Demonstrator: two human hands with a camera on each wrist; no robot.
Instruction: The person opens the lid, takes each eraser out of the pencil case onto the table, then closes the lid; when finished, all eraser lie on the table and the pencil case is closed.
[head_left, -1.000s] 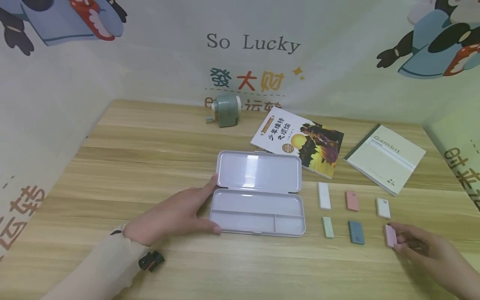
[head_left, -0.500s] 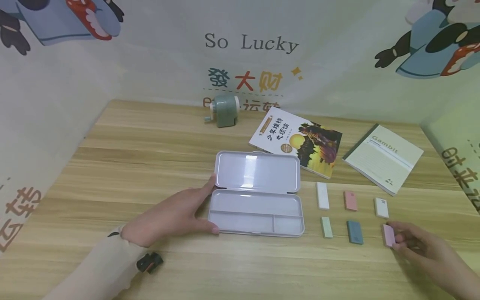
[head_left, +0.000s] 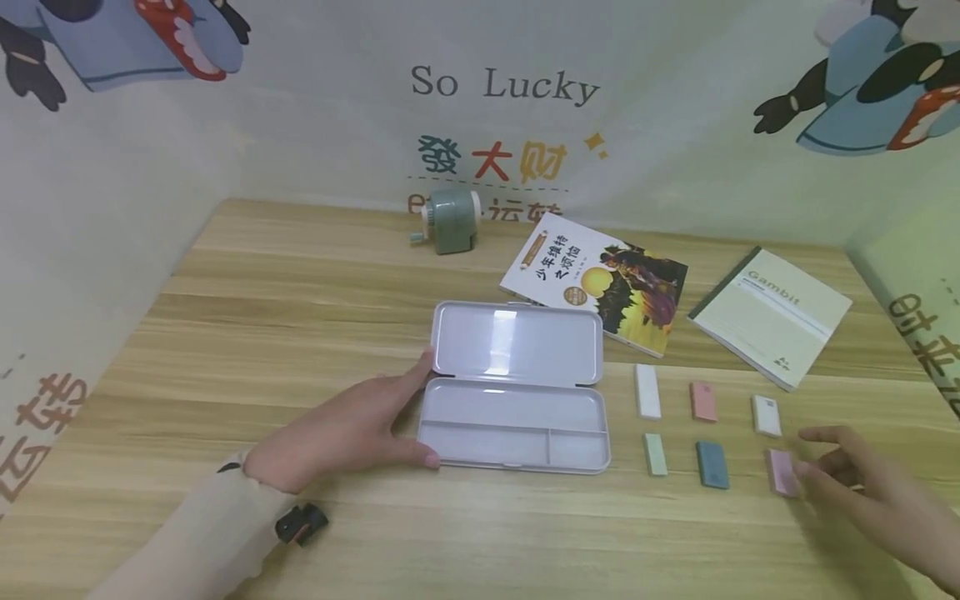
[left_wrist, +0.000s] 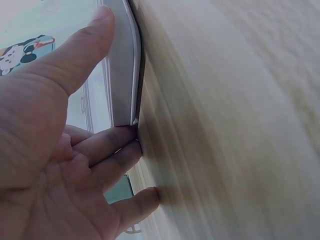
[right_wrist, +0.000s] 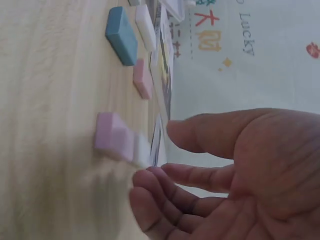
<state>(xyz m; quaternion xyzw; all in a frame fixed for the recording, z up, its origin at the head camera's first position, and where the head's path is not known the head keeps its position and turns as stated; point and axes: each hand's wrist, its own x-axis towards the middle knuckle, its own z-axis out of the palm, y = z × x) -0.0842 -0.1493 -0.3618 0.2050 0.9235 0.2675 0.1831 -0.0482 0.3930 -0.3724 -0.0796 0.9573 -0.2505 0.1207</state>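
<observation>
An opened white pencil case [head_left: 465, 449] lies mid-table, its lid [head_left: 465, 342] laid back and its divided tray bare. My left hand [head_left: 345, 429] spans the left end of the case, thumb at the near corner and fingers by the hinge side. In the left wrist view, the thumb and fingertips touch the case's outer wall [left_wrist: 122, 85]. My right hand [head_left: 862, 479] has its thumb and index finger parted, just right of a lilac eraser [head_left: 782, 472] on the table. The right wrist view shows a gap between the fingers and the lilac eraser [right_wrist: 112, 135].
More erasers lie in two rows: white [head_left: 648, 392], pink [head_left: 703, 402], small white [head_left: 766, 416], green [head_left: 656, 455] and blue [head_left: 712, 465]. Behind are a book [head_left: 600, 283], a notebook [head_left: 772, 317] and a green pencil sharpener [head_left: 453, 221]. A printed cloth [head_left: 315, 125] hangs behind the table.
My right hand has let go of the lilac eraser, its index finger lifting away and the hand shifting slightly right. The left hand and pencil case stay put.
</observation>
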